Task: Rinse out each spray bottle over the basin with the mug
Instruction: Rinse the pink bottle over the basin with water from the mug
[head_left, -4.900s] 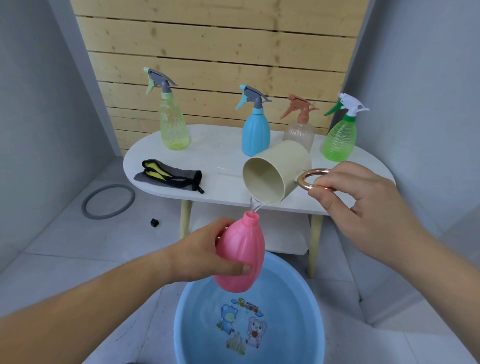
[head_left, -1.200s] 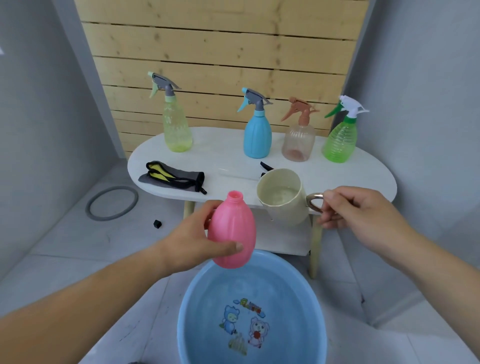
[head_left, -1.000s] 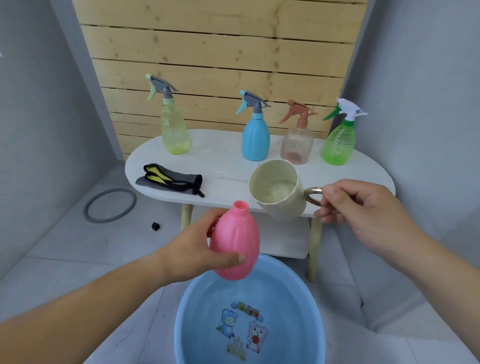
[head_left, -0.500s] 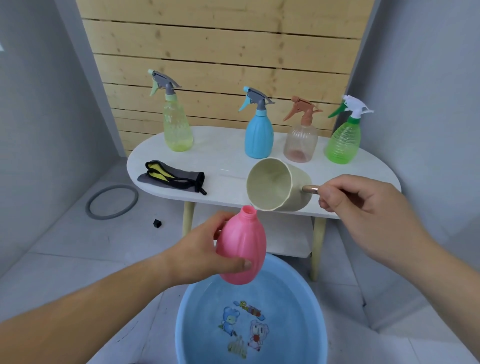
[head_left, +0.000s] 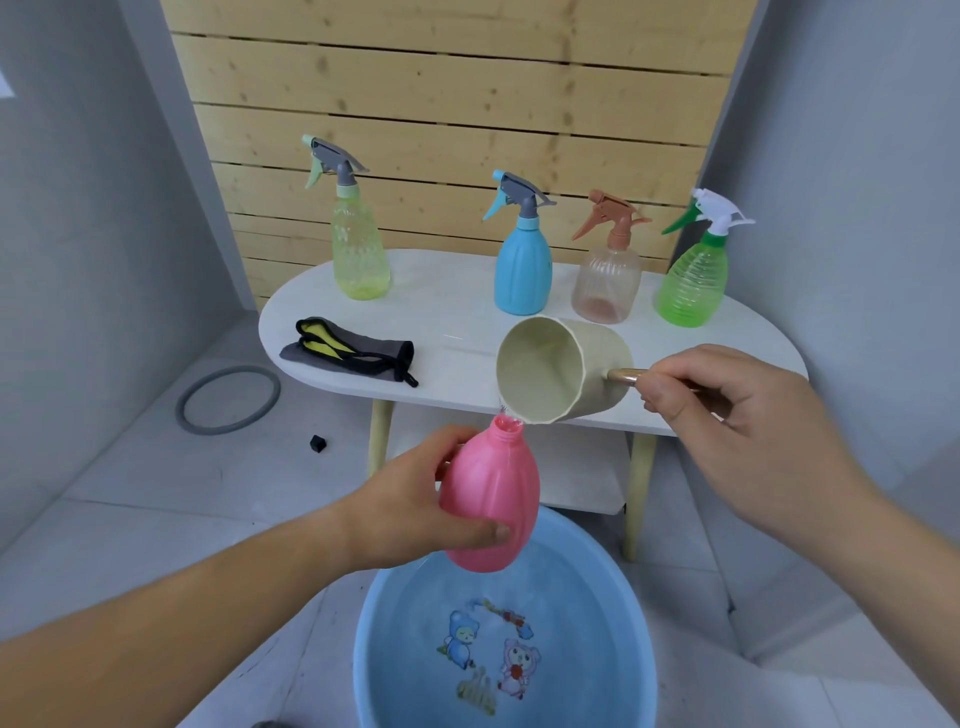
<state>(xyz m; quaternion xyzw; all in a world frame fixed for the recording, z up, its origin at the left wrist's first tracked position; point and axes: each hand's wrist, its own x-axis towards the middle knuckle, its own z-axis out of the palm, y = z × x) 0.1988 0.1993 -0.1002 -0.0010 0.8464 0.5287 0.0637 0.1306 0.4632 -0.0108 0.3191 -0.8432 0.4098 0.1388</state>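
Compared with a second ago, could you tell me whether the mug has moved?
Yes. The mug has tipped from upright toward the pink bottle, rising slightly against the blue spray bottle standing on the table.

only one cam, worn on the head, wide-angle. it looked forward and down, close over the left hand (head_left: 410, 506) gripping the pink bottle (head_left: 493, 483); basin (head_left: 587, 613) right under that grip, table (head_left: 441, 301) and wood wall (head_left: 441, 104) beyond it.

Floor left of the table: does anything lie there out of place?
Yes. A small black piece and a grey ring lie loose on the tiles; I cannot tell what they belong to.
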